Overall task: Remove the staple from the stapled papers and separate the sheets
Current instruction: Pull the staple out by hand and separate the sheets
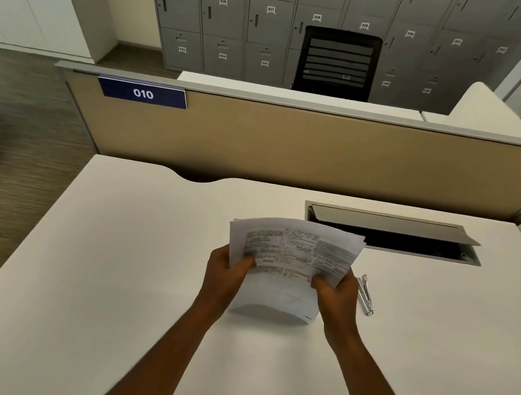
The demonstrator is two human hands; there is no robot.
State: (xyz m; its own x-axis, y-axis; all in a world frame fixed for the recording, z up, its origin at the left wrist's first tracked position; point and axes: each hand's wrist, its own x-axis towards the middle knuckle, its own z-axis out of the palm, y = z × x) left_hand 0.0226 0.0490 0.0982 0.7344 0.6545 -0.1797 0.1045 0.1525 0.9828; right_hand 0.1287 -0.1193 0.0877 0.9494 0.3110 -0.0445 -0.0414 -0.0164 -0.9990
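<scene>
A stack of printed white papers is held up above the white desk, bowed and tilted toward me. My left hand grips its left edge, thumb on the front sheet. My right hand grips the right edge the same way. The sheets fan apart slightly at the top corners. I cannot make out a staple on the paper. A small metal staple remover lies on the desk just right of my right hand, untouched.
An open cable hatch with a raised grey lid sits in the desk behind the papers. A tan partition labelled 010 bounds the desk's far edge. Grey lockers and black chairs stand beyond.
</scene>
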